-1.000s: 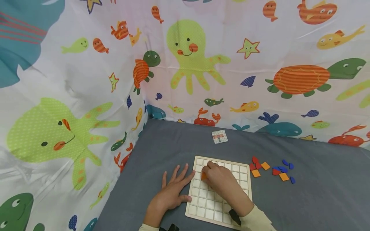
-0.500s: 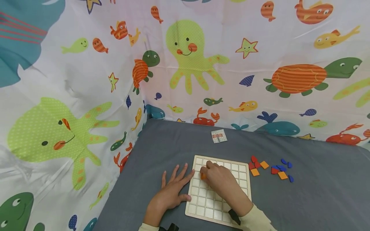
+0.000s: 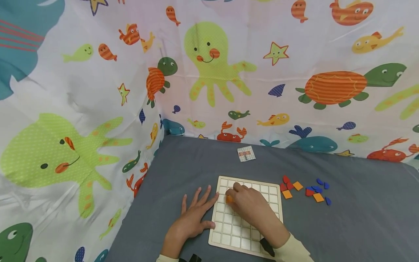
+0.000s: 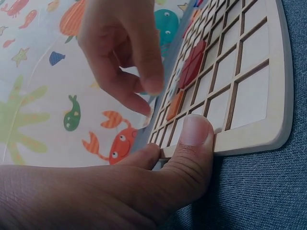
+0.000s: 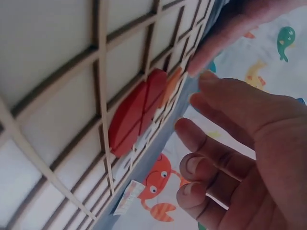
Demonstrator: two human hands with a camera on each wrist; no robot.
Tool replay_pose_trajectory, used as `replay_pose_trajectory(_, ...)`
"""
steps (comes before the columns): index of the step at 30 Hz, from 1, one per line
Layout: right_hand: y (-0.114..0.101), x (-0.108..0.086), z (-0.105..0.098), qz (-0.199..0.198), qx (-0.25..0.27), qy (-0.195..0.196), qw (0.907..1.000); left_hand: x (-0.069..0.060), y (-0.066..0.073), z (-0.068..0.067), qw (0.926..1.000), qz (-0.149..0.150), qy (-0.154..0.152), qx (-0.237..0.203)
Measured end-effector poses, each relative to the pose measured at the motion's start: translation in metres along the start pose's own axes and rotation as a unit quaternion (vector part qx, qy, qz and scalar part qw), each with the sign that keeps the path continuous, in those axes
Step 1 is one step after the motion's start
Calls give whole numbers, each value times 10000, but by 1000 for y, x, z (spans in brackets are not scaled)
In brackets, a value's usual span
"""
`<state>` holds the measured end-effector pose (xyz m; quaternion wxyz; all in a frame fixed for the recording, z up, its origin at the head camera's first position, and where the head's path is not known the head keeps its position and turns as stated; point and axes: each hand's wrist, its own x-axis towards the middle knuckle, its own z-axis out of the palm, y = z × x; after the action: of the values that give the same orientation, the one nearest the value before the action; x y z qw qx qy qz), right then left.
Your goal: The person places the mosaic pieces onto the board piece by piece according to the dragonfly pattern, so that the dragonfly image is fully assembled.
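My left hand lies with fingers spread at the left side of the wooden grid board; its thumb rests on the frame. Over the upper left of the board is my right hand, fingers loosely bent. Both wrist views show its thumb and fingers holding nothing, beside an orange piece lying in the grid. Red pieces form a rounded shape next to the orange one; in the head view my right hand hides them.
Right of the board lie loose red, orange and blue pieces. A small patterned card is behind the board on the grey cloth. A curtain printed with sea animals hangs at the back and left.
The head view has shifted slightly, so the board and pieces appear a little further left. A bit more of the orange piece shows beside my right fingers. My left hand keeps its place at the board.
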<state>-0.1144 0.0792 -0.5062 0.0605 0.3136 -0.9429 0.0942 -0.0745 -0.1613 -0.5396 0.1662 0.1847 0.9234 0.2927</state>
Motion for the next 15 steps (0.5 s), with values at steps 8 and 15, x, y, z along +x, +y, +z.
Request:
replay_pose_trajectory(8,17,-8,-17,381,599,-268,9971,-2,0,-1,9999,49,-45,-110)
replay_pose_trajectory(15,51,-24,-27,712,749,-88,9946,-1,0,-1,9999,64,-5,-152)
